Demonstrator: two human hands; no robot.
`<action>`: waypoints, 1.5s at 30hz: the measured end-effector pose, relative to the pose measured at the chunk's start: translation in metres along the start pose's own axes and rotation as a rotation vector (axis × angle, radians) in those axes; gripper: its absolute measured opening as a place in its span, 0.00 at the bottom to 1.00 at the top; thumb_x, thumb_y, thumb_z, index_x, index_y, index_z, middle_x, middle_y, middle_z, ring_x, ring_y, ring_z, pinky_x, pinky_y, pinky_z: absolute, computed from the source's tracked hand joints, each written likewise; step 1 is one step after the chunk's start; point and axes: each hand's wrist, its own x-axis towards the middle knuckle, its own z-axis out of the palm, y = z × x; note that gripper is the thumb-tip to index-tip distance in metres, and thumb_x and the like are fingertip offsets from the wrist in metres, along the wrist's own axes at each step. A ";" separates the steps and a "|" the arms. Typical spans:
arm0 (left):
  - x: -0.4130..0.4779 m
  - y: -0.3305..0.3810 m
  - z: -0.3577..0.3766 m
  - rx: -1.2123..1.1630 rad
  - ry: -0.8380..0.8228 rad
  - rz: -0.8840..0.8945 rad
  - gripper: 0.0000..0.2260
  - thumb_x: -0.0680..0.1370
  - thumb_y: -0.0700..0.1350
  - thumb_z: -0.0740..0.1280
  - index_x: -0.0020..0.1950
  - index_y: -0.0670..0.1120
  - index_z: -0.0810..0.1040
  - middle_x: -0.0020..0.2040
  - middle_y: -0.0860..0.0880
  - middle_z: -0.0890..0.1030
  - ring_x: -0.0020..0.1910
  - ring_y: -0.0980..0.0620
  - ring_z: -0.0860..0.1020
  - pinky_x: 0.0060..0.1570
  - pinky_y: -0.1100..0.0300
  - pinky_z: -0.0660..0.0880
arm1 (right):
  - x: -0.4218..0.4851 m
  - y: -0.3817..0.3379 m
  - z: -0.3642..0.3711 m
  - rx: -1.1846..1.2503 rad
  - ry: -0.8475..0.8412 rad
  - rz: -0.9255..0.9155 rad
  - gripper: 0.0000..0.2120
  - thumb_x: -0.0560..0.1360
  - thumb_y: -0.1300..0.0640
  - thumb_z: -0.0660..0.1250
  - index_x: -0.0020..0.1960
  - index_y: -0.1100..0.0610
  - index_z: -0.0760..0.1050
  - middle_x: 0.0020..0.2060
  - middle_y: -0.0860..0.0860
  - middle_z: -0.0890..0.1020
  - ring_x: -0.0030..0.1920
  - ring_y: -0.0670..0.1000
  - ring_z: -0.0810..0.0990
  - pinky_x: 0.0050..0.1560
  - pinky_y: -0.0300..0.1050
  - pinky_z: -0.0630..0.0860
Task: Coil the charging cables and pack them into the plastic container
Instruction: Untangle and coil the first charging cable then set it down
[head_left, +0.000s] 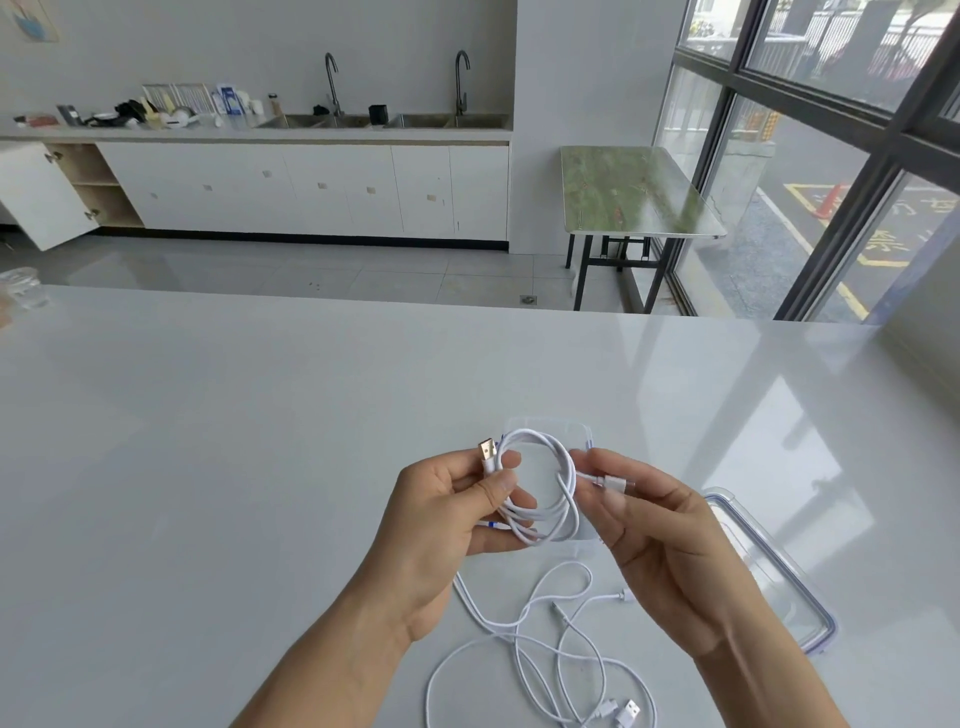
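Container behind coiled cable, lid beside

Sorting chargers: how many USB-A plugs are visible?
2. One USB-A plug sticks up from the left hand's coiled cable; the other lies on the table at bottom. More may be hidden.

The coiled cable in the grip is plain white, and its plug, at the grip's upper left, shines gold. Just behind the grip, the container is clear with small blue marks at its edges. Right of the grip, the lid is clear with a blue rim. Below the grip, the loose cables are white. The table underneath is glossy pale grey. Far beyond the grip, a side table is mottled green.
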 end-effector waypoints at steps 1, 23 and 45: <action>0.000 0.000 0.000 0.002 -0.004 -0.002 0.07 0.79 0.34 0.66 0.54 0.39 0.83 0.38 0.41 0.83 0.38 0.45 0.83 0.38 0.54 0.82 | 0.001 0.002 0.001 -0.012 0.055 -0.022 0.13 0.62 0.68 0.74 0.46 0.66 0.85 0.49 0.65 0.86 0.45 0.57 0.87 0.45 0.41 0.83; 0.002 -0.008 0.009 0.072 0.169 0.020 0.05 0.78 0.34 0.68 0.45 0.36 0.84 0.34 0.39 0.82 0.31 0.44 0.82 0.34 0.55 0.82 | -0.022 -0.011 0.028 -1.339 -0.044 -0.890 0.07 0.69 0.65 0.74 0.44 0.56 0.86 0.39 0.44 0.86 0.38 0.42 0.83 0.39 0.36 0.79; -0.011 -0.015 0.009 0.450 0.143 0.260 0.08 0.79 0.37 0.68 0.46 0.47 0.85 0.36 0.48 0.86 0.37 0.47 0.84 0.43 0.51 0.85 | -0.002 0.008 0.038 -1.354 0.259 -0.898 0.11 0.66 0.67 0.80 0.37 0.54 0.82 0.31 0.44 0.83 0.32 0.44 0.80 0.34 0.41 0.76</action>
